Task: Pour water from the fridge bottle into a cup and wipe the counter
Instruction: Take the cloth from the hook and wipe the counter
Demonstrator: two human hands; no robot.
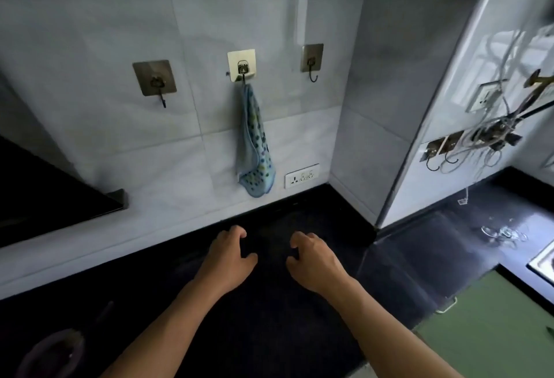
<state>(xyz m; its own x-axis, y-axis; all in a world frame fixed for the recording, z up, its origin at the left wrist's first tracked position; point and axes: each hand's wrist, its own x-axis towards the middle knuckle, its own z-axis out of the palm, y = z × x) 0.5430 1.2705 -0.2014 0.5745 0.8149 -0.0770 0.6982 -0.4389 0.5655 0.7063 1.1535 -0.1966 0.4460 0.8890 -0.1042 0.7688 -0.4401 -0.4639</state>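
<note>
Head view. Grip: both hands empty. Left hand and right hand sit side by side low over the black counter, fingers loosely curled, nothing held. Cannot tell whether the fingertips touch the stone.

Neither bottle nor cup in view. A dim round shape at the near left edge of the counter; too dark to identify.

Wiping item: a blue dotted cloth hangs from the middle hook on the tiled wall, directly above and behind the hands, its lower corner just above the counter and beside a white socket. The two flanking hooks are bare.

Handling, as judged: cloth looks thin, soft and light, limp in folds; no risk of breakage. Best taken near the top, just under the hook, and lifted up and off so the loop clears, rather than tugged from the bottom corner, which could strain the adhesive pad. Keep it clear of the socket if damp.

To the right, a pale glint on the counter past the pillar; spill or reflection, cannot tell
</note>
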